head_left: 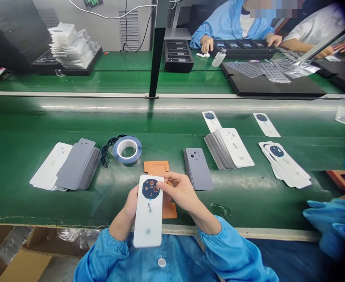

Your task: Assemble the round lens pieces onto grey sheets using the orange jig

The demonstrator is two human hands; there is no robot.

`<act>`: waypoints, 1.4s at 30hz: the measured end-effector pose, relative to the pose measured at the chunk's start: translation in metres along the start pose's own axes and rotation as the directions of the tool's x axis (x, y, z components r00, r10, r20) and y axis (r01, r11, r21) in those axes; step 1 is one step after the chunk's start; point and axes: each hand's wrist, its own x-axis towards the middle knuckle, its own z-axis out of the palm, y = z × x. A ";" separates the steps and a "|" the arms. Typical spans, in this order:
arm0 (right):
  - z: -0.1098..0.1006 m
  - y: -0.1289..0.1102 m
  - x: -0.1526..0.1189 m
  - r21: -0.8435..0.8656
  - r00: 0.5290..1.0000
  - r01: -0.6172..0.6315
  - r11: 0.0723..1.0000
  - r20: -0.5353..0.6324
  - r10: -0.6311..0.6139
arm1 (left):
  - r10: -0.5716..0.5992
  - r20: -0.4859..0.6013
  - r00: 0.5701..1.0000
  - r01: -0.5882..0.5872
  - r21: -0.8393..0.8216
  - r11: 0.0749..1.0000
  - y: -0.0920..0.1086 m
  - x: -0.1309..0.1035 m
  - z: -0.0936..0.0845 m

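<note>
A white phone back cover [148, 231] with a dark camera ring sticker [150, 189] near its top is held up close to me. My left hand [130, 205] grips it from its left edge, with the fingers hidden behind it. At the sticker's right side, my right hand [179, 190] presses thumb and finger against the cover's upper right edge. Behind the cover an orange fixture plate [157, 167] lies on the bench, partly hidden. A roll of blue tape [138, 150] sits just beyond, with several dark ring stickers [104, 150] beside it.
Grey and white cover stacks lie left [75, 166] and right [231, 147], with a small grey stack [198, 168] between. Covers with dark rings [289, 166] lie farther right. A metal post [154, 58] stands beyond the bench. Across from me, a person's hand [206, 44] rests by a black tray.
</note>
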 end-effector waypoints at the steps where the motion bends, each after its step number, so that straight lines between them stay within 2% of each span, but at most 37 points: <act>1: -0.002 0.001 0.002 -0.021 1.000 0.017 1.000 -0.020 -0.018 | -0.001 -0.021 1.000 0.001 -0.003 1.000 0.002 -0.004 -0.001; 3: -0.006 0.002 0.004 -0.082 0.997 0.048 0.995 -0.048 -0.052 | 0.038 -0.042 0.998 -0.035 0.080 0.996 0.007 -0.010 -0.003; 5: -0.009 0.004 0.007 -0.119 0.996 0.052 0.992 -0.061 -0.060 | 0.143 -0.086 0.986 -0.114 0.278 0.954 0.010 -0.013 -0.004; 7: -0.009 0.006 0.008 -0.087 0.997 0.031 0.996 -0.061 -0.036 | 0.223 -0.119 0.968 -0.154 0.421 0.894 0.010 -0.012 -0.004; 8: -0.008 0.008 0.008 -0.055 0.998 0.017 0.998 -0.059 -0.020 | 0.248 -0.139 0.959 -0.165 0.439 0.883 0.010 -0.011 -0.004; 11: -0.004 0.012 0.006 -0.009 0.999 -0.029 1.000 -0.019 0.029 | 0.294 -0.209 0.933 -0.204 0.367 0.908 0.007 -0.005 -0.006; 14: 0.001 0.014 0.002 -0.055 0.988 -0.104 0.993 0.107 0.109 | 0.315 -0.293 0.902 -0.255 0.225 0.940 0.007 0.002 -0.010; 17: 0.005 0.014 0.000 -0.066 0.962 -0.146 0.987 0.222 0.157 | 0.278 -0.364 0.889 -0.267 0.081 0.960 0.012 0.007 -0.013; 19: 0.005 0.011 0.002 -0.062 0.951 -0.141 0.988 0.269 0.152 | 0.272 -0.347 0.897 -0.278 0.033 0.960 0.016 0.009 -0.017; 22: -0.005 0.002 0.017 -0.123 0.951 -0.108 0.986 0.277 0.139 | 0.373 -0.293 0.880 -0.369 0.071 0.927 0.025 0.008 -0.025; 25: -0.028 -0.009 0.058 -0.238 0.991 -0.017 0.971 0.125 0.048 | 0.508 -0.320 0.799 -0.474 0.183 0.861 0.034 -0.001 -0.039; 27: -0.047 -0.019 0.102 -0.314 0.999 0.033 0.949 -0.024 -0.043 | 0.573 -0.362 0.735 -0.496 0.289 0.819 0.036 -0.011 -0.053; 29: -0.063 -0.029 0.152 -0.393 0.990 0.009 0.919 -0.128 -0.064 | 0.635 -0.416 0.651 -0.464 0.443 0.767 0.034 -0.022 -0.069; 30: -0.068 -0.033 0.177 -0.419 0.985 0.005 0.908 -0.152 -0.076 | 0.671 -0.442 0.596 -0.423 0.537 0.730 0.031 -0.028 -0.077; 32: -0.075 -0.039 0.220 -0.476 0.977 -0.022 0.879 -0.196 -0.082 | 0.787 -0.433 0.440 -0.299 0.755 0.583 0.022 -0.036 -0.094; 34: -0.075 -0.040 0.250 -0.542 0.972 -0.064 0.838 -0.224 -0.070 | 0.905 -0.315 0.286 -0.142 0.920 0.365 0.011 -0.041 -0.108; 35: -0.073 -0.039 0.261 -0.578 0.971 -0.088 0.811 -0.233 -0.061 | 0.934 -0.269 0.236 -0.052 0.956 0.288 0.006 -0.043 -0.113; 36: -0.071 -0.036 0.268 -0.617 0.969 -0.111 0.779 -0.240 -0.053 | 0.950 -0.232 0.209 0.022 0.972 0.233 0.001 -0.044 -0.117; 38: -0.066 -0.031 0.276 -0.696 0.965 -0.149 0.702 -0.258 -0.051 | 0.956 -0.213 0.202 0.122 0.974 0.191 -0.006 -0.044 -0.120; 40: -0.062 -0.028 0.278 -0.763 0.955 -0.181 0.620 -0.288 -0.076 | 0.939 -0.250 0.235 0.165 0.963 0.215 -0.009 -0.042 -0.119; 42: -0.061 -0.028 0.276 -0.810 0.941 -0.206 0.549 -0.319 -0.117 | 0.897 -0.332 0.293 0.186 0.940 0.287 -0.006 -0.039 -0.116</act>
